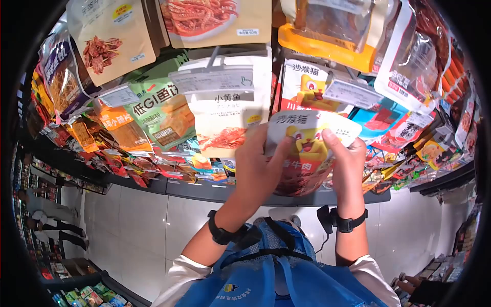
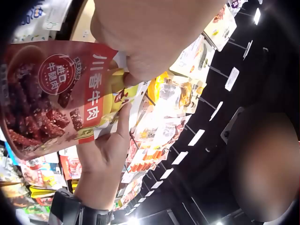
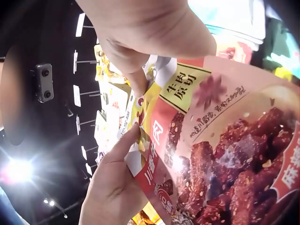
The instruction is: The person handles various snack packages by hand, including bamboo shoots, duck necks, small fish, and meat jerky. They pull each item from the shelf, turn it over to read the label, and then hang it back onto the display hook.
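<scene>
Both hands hold one snack bag, white at the top with a yellow cartoon face and red below. In the head view the left hand grips its left side, thumb on the front near the cartoon. The right hand grips the other side, its thumb also on the front. The left wrist view has the bag's red front between the left hand above and the right hand below. From the right wrist, pictures of meat strips fill the bag, with the right hand at its upper edge.
Hanging packets fill the rack behind the bag, among them a similar white and red one. Price tags stick out in front. A dark shelf edge runs below, above a tiled floor. People stand at the far left.
</scene>
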Demonstrator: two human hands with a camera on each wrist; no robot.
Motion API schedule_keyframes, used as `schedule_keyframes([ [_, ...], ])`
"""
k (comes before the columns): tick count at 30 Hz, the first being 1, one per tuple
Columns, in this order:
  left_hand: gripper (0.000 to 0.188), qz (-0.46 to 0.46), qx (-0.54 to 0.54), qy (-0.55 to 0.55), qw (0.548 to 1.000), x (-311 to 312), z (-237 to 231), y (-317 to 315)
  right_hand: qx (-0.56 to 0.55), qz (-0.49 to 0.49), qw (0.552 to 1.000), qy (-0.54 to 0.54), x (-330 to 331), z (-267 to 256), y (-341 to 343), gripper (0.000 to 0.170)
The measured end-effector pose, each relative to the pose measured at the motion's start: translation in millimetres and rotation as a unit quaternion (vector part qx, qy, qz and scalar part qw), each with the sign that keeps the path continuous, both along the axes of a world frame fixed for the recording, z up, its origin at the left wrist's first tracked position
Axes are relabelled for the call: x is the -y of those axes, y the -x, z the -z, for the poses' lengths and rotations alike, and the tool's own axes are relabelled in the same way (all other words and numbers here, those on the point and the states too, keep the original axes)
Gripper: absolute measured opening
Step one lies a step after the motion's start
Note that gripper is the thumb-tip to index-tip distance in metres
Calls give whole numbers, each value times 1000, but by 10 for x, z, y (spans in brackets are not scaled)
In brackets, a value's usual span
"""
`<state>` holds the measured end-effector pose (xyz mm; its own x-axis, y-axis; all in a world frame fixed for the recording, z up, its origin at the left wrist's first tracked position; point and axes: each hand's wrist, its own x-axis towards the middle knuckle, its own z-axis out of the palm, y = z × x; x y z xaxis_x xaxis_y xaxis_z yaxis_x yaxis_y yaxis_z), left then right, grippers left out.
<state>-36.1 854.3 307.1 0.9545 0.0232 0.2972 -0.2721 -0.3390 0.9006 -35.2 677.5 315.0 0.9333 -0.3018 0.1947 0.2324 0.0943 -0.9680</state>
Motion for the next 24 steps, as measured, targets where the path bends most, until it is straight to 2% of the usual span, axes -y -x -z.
schedule_keyframes([
  [3, 51, -13, 208, 73, 975, 211, -33, -113, 11, 53, 998, -43, 212, 7, -198, 22],
  [4, 67, 38, 198, -31, 979, 164, -53, -138, -8, 73, 997, -33, 240, -56, -220, 21],
  [7, 74, 18, 247, -196, 949, 305, -209, -246, 49, 99, 994, 3, 247, -107, -396, 22],
  [9, 80, 15, 237, -210, 948, 402, -232, -305, 23, 82, 996, -22, 252, -194, -425, 18],
  [11, 81, -15, 235, -237, 943, 472, -315, -331, 51, 85, 995, -14, 273, -205, -510, 17],
  [14, 86, 1, 235, -259, 937, 514, -323, -387, 40, 75, 996, -35, 203, -328, -520, 23],
  [16, 87, 3, 241, -265, 934, 554, -324, -393, 20, 70, 997, 4, 247, -274, -482, 26],
  [18, 87, 13, 243, -285, 927, 555, -354, -422, -6, 79, 996, 48, 260, -233, -470, 30],
  [21, 85, 30, 238, -290, 927, 548, -361, -460, -9, 70, 997, -34, 196, -324, -486, 32],
  [24, 80, 44, 225, -296, 927, 547, -399, -540, 18, 82, 996, -7, 232, -186, -637, 31],
])
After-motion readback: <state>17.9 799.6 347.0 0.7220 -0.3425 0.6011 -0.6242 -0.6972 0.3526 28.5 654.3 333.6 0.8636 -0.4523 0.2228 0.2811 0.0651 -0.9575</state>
